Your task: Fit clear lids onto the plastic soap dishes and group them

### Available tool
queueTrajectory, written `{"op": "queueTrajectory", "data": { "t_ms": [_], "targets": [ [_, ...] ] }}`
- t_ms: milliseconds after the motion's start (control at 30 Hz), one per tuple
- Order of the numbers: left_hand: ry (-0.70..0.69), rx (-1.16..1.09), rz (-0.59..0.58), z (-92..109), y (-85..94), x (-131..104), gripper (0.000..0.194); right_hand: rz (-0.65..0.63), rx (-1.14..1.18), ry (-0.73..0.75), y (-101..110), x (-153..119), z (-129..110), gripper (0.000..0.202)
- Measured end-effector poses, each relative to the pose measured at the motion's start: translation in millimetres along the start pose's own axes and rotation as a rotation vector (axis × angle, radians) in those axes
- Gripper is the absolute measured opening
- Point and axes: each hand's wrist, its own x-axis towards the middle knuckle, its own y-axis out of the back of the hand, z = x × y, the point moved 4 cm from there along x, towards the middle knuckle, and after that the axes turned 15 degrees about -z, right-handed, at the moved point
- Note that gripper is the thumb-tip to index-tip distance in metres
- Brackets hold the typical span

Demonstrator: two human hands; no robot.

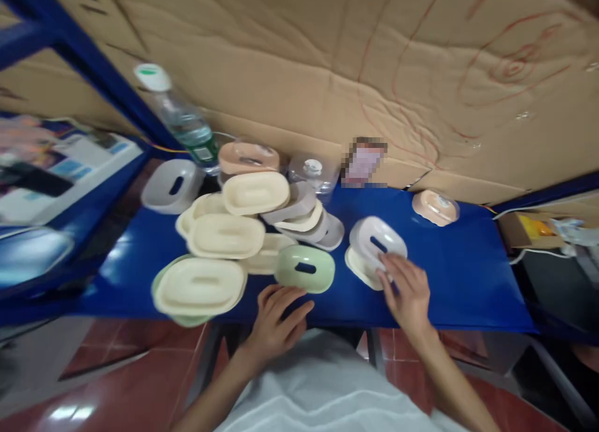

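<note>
My left hand [283, 313] is at the table's front edge, fingers spread, its fingertips at the near rim of a pale green oval dish [319, 277] with a slot in its bottom. My right hand [407, 291] grips the near right edge of a light grey slotted dish [369, 231] between thumb and fingers. That dish partly covers a cream oval piece [360, 266]. Left of the green dish, cream oval pieces [227, 237] lie in overlapping piles, one pair [201, 285] resting on a green piece. Behind it, several grey pieces [332, 232] lean together with a cream one.
A light grey slotted container [163, 188], a water bottle [191, 132], a peach container [248, 160] and a clear plastic container [318, 173] stand at the back. Along the cardboard wall are a pixelated phone-like object [364, 163] and a wrapped peach piece [435, 208]. Blue frame bars [93, 82] rise at left.
</note>
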Motion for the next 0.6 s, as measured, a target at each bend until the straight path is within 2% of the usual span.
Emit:
{"op": "queueTrajectory", "data": {
  "t_ms": [67, 167, 400, 600],
  "targets": [
    [0.028, 0.024, 0.027, -3, -3.0, -1, 0.031, -0.054, 0.018, -0.086, -11, -33, -6, 0.052],
    [0.037, 0.059, 0.086, -6, -6.5, -2, 0.034, -0.145, 0.048, -0.146, -26, -51, -12, 0.049],
    [0.057, 0.076, 0.121, -1, -5.1, 1, 0.036, -0.158, 0.056, -0.154, -33, -39, -3, 0.049],
    [0.096, 0.061, 0.149, 1, -2.4, 1, 0.035, -0.161, -0.003, -0.125, -37, -22, -2, 0.039]
  ]
}}
